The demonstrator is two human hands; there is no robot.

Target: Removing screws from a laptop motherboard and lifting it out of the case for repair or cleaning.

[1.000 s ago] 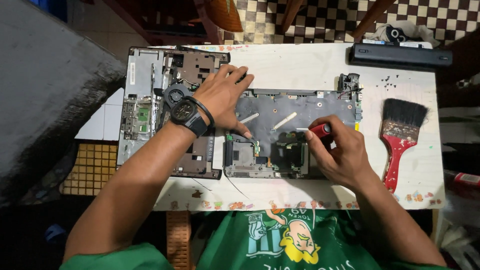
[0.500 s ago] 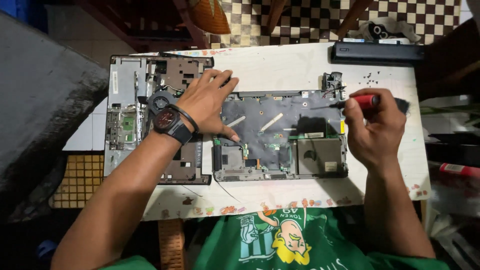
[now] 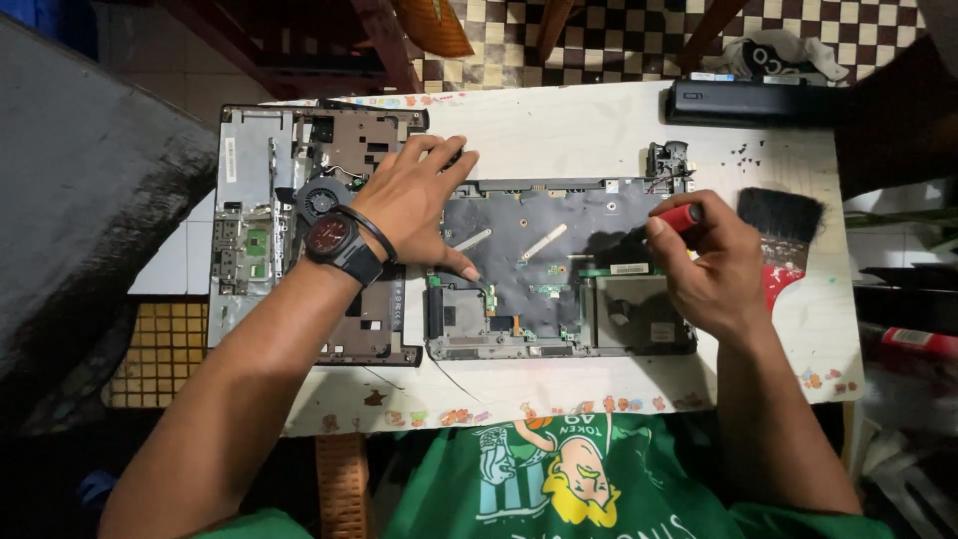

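Note:
An opened laptop base with bare circuit boards lies in the middle of a white table. My left hand, with a dark watch on the wrist, presses flat on the base's left top part, fingers spread. My right hand grips a red-handled screwdriver at the base's right top part; its tip is hidden by the fingers. A second laptop shell with a round fan lies to the left, partly under my left forearm.
A paint brush with black bristles and a red handle lies right of my right hand. A long black battery rests at the table's far right edge. Small dark specks dot the table near it. Checkered floor shows beyond.
My right hand with the screwdriver went from the base's lower middle up to its right top part. My left hand has kept its place on the base.

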